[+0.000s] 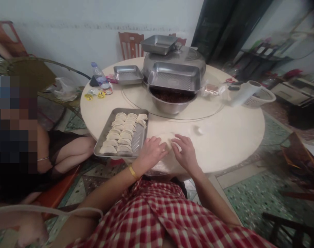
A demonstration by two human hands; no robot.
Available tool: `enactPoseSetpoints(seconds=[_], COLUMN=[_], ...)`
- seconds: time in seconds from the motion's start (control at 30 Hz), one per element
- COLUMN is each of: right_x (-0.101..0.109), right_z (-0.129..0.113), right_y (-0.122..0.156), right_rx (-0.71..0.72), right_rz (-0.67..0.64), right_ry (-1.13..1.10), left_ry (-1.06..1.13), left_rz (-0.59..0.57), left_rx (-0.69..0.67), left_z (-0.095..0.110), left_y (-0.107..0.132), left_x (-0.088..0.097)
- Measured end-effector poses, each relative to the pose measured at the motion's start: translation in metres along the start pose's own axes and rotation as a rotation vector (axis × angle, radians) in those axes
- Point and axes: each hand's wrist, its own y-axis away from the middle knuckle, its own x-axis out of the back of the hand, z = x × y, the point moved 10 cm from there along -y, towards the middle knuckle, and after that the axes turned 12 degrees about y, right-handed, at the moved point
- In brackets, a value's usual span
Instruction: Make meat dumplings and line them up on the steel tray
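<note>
My left hand and my right hand rest side by side at the near edge of a round cream table. Both press their curled fingers onto a pale lump of dough lying between them. Just left of my left hand a metal tray holds several folded raw dumplings in rows. Beyond the dough stands a steel bowl of dark filling, with a metal tray lying on top of it. A small bit of dough lies to the right.
Another person sits at the left, a knee near the dumpling tray. At the back are a lidded pot, two more metal trays, a water bottle, a white jug and a white basket. A wooden chair stands behind.
</note>
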Motion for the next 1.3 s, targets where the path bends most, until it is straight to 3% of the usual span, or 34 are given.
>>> enactPoseSetpoints(seconds=[0.4, 0.8, 1.1, 1.3], right_x=[-0.008, -0.009, -0.011, -0.014], right_z=[-0.001, 0.007, 0.008, 0.001], right_y=[0.016, 0.019, 0.018, 0.015], right_rx=[0.02, -0.055, -0.075, -0.012], right_rz=[-0.005, -0.066, -0.098, -0.095], right_ry=[0.114, 0.076, 0.042, 0.049], left_ry=[0.018, 0.108, 0.077, 0.049], left_rz=[-0.003, -0.168, -0.268, -0.256], left_rx=[0.023, 0.057, 0.055, 0.011], left_z=[-0.004, -0.023, -0.022, -0.007], left_y=[0.009, -0.02, -0.027, -0.027], left_x=[0.003, -0.002, -0.007, -0.004])
